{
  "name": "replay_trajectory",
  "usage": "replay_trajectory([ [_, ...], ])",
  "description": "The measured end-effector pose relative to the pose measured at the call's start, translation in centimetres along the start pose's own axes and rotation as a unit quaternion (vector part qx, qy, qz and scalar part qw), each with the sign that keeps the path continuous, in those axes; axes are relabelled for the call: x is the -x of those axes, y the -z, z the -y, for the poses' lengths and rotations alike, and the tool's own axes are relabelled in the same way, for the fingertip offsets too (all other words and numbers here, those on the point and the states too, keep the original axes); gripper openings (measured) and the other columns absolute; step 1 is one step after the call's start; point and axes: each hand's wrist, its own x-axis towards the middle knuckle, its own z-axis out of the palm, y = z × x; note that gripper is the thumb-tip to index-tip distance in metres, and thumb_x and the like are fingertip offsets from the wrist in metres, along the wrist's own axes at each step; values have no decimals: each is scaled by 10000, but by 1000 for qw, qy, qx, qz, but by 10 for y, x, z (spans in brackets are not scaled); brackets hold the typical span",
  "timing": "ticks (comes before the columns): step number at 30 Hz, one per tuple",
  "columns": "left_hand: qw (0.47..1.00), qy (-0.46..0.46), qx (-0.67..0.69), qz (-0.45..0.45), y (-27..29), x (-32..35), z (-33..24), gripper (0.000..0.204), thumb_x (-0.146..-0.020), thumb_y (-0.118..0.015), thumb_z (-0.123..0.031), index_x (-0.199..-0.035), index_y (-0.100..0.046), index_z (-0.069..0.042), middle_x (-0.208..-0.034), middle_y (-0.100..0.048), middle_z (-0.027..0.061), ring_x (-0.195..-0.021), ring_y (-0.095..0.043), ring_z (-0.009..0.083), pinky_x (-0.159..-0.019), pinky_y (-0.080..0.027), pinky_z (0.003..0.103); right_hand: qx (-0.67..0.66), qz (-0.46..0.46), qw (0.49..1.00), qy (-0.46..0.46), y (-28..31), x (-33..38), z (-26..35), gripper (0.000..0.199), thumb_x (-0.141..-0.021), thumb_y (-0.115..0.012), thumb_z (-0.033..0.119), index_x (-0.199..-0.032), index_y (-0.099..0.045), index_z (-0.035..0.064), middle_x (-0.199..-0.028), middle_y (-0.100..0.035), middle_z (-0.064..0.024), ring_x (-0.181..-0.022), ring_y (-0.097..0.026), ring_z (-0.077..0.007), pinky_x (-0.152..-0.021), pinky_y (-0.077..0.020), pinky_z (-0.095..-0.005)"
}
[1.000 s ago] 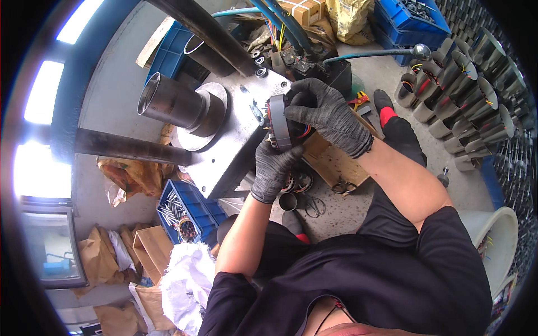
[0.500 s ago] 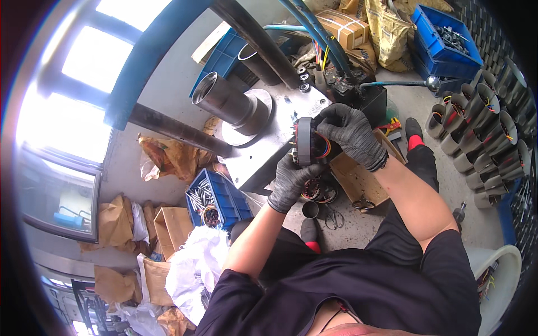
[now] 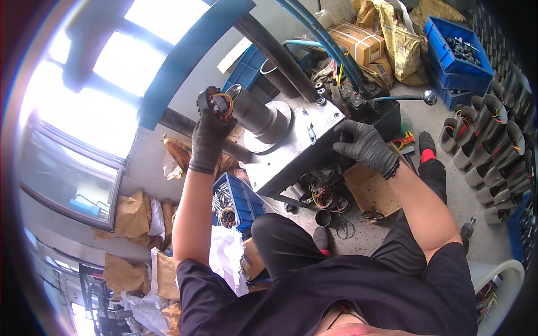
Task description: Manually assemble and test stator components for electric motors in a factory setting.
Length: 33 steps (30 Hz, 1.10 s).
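Holding a dark wound stator ring (image 3: 216, 103) with orange and yellow leads, the left hand (image 3: 208, 140) has its gloved fingers clamped round the lower rim, lifting the ring just beside the open end of the steel cylinder (image 3: 255, 115). That cylinder's long axis runs from the grey press block (image 3: 294, 148) toward the ring. The right hand (image 3: 364, 147) rests on the block's far edge, fingers curled, well apart from the ring.

Press cylinder (image 3: 255, 115) beside raised left hand (image 3: 208, 137)
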Motion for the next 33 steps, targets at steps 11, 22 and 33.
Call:
replay_trajectory([
  [11,958,227,157,81,-47,-101,115,536,-935,-745,-481,-1195,-709,-14,-1002,-735,35,-882,-663,124,-798,-527,289,297,165,936,88,-15,-4,-30,234,-877,-713,205,-1067,-743,71,-1040,-726,-178,-1031,-700,-351,-917,-552,-446],
  [22,978,144,100,111,-65,-98,163,449,-942,-776,-346,-1220,-687,-6,-1011,-731,23,-876,-627,87,-806,-500,268,314,221,914,132,-34,-8,-52,267,-829,-765,132,-1083,-736,55,-1116,-675,-183,-1072,-668,-371,-952,-542,-436],
  [33,997,82,-8,5,-59,-82,141,543,-844,-865,-337,-1221,-678,5,-1099,-741,76,-1009,-665,137,-905,-519,298,313,173,926,120,-37,-4,-47,242,-848,-746,165,-1073,-737,77,-1032,-696,-168,-1011,-683,-379,-907,-557,-452],
])
